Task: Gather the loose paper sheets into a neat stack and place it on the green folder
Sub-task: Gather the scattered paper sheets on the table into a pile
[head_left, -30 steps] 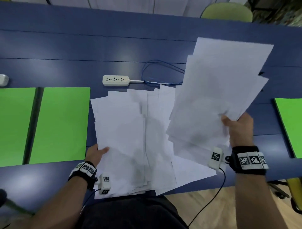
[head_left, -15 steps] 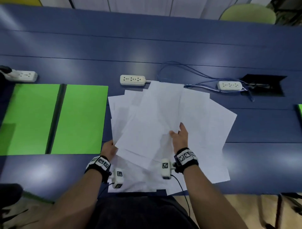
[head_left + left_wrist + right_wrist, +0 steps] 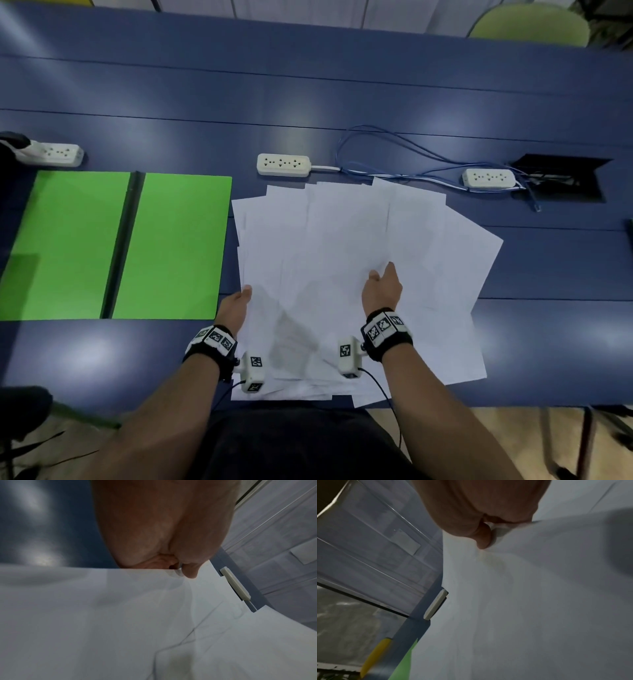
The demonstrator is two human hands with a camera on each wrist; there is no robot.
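Observation:
White paper sheets point(image 3: 342, 240) lie fanned in a loose overlapping pile on the blue table point(image 3: 308, 102), some hanging over its near edge. The open green folder point(image 3: 178, 246) lies flat just left of the pile, a dark spine between its two panels. My left hand point(image 3: 241, 298) pinches the pile's left edge, thumb point(image 3: 190, 573) on top and fingers under the paper point(image 3: 137, 615). My right hand point(image 3: 382, 274) is on the middle of the pile, its thumb point(image 3: 482, 539) pressed on a sheet point(image 3: 539, 601) and its fingers tucked under a sheet edge. A corner of the folder point(image 3: 402, 666) shows in the right wrist view.
Three white power strips lie behind the papers: one point(image 3: 283, 164) at the pile's far edge, one point(image 3: 488, 178) at the right, one point(image 3: 56, 154) at the far left. Blue cables point(image 3: 394, 150) loop between them toward a dark cable hatch point(image 3: 561, 178). A green chair point(image 3: 527, 20) stands beyond the table.
My right hand has brought its lifted bundle of sheets down and left onto the fanned pile, where they now lie flat. The left hand has stayed at the pile's left edge.

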